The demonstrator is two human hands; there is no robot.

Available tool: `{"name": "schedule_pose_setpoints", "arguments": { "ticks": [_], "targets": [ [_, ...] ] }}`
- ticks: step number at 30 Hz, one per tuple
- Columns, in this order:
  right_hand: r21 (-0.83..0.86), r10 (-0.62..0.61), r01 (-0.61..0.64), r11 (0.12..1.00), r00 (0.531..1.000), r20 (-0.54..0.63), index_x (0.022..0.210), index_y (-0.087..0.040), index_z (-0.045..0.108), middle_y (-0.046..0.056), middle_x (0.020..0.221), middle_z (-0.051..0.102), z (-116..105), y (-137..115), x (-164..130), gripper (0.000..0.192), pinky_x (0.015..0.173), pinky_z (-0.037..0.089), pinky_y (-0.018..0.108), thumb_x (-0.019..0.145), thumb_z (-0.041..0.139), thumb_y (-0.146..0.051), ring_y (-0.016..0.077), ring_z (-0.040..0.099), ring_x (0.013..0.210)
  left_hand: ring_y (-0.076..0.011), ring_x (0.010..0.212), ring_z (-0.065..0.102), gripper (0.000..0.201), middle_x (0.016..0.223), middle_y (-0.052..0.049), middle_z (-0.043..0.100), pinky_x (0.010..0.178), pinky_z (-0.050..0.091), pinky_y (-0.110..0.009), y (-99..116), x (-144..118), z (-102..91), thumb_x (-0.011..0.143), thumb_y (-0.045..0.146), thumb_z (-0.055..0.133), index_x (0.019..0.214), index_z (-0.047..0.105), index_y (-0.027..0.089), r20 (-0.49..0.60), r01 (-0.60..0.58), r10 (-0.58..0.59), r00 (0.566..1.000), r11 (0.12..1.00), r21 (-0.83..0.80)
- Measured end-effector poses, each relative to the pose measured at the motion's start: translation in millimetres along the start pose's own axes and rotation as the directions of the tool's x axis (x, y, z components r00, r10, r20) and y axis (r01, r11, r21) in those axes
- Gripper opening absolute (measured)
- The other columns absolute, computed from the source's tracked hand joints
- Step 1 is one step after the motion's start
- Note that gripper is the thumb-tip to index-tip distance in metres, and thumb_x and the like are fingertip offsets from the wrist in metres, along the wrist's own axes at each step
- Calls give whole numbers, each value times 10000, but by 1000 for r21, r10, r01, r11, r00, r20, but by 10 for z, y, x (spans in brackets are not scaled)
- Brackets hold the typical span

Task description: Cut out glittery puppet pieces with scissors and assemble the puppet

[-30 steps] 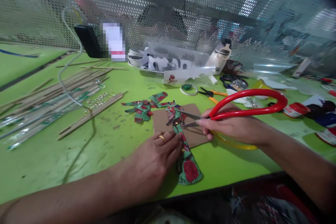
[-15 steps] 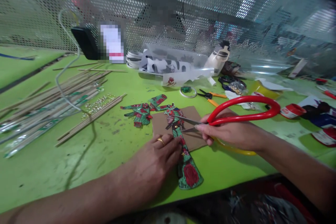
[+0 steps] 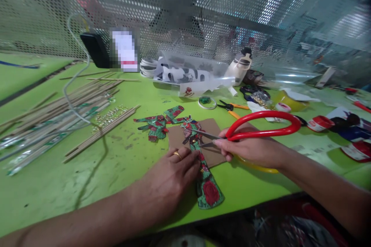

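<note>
Two hands work on a lime-green table (image 3: pixel 58 177) before perforated metal mesh. The left hand (image 3: pixel 171 179), fingers flat, presses a red-and-green paper figure (image 3: pixel 203 170) on cardboard (image 3: pixel 214 133); the right hand (image 3: pixel 252 150) grips red-handled scissors (image 3: pixel 255 127). No writing is legible.

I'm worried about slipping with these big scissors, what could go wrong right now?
The scissors have their open blade tips on the painted puppet figure, close to the left hand fingertips pressing it down: a slip might nick a finger. The right hand grips near the blades, so control may be poor. The loose puppet piece lies beside the cardboard and could get swept aside.
</note>
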State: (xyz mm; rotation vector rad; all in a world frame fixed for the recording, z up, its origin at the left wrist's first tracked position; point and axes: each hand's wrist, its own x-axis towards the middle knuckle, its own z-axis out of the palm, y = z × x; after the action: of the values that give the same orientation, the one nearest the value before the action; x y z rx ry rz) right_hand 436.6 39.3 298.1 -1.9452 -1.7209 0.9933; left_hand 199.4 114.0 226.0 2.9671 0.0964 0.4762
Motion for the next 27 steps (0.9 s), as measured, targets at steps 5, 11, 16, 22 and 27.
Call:
{"name": "schedule_pose_setpoints", "arguments": {
  "ticks": [5,11,16,22,27],
  "targets": [
    [5,14,-14,1000,1000,0,687,-190,639,74,669,701,17,2,18,483,633,493,322,971,488,-550,188,652,635,-313,1157,639,311,1316,-130,666,991,564,-534,-18,8,17,997,173,442,1216,660,134,-13,9,-9,1000,1000,-19],
    [34,24,-25,999,1000,17,685,-186,635,83,664,705,29,8,36,451,617,491,320,969,498,-508,190,651,621,-311,1180,639,297,1317,-137,669,998,573,-509,-12,5,5,981,153,463,1194,667,122,-46,-10,9,999,1000,-10],
    [32,28,-28,999,1000,3,694,-184,637,81,657,699,46,7,39,431,601,486,316,965,509,-493,190,645,612,-300,1176,649,278,1300,-156,675,1008,572,-486,-19,-1,5,984,155,463,1155,679,117,-62,-20,20,998,1000,3],
    [49,21,-22,999,1000,15,689,-184,629,83,661,697,49,7,23,451,628,494,315,978,501,-506,188,648,626,-298,1176,649,286,1295,-166,675,1011,567,-490,-19,-6,9,987,166,460,1170,676,124,-46,-22,23,999,1000,10],
    [73,23,-22,997,1000,-14,713,-182,643,75,688,713,65,42,30,428,592,494,298,975,524,-500,172,645,605,-313,1163,651,322,1296,-165,676,985,576,-520,-10,-8,-3,1004,171,415,1199,663,107,-41,-29,30,999,999,26]
  ]
}}
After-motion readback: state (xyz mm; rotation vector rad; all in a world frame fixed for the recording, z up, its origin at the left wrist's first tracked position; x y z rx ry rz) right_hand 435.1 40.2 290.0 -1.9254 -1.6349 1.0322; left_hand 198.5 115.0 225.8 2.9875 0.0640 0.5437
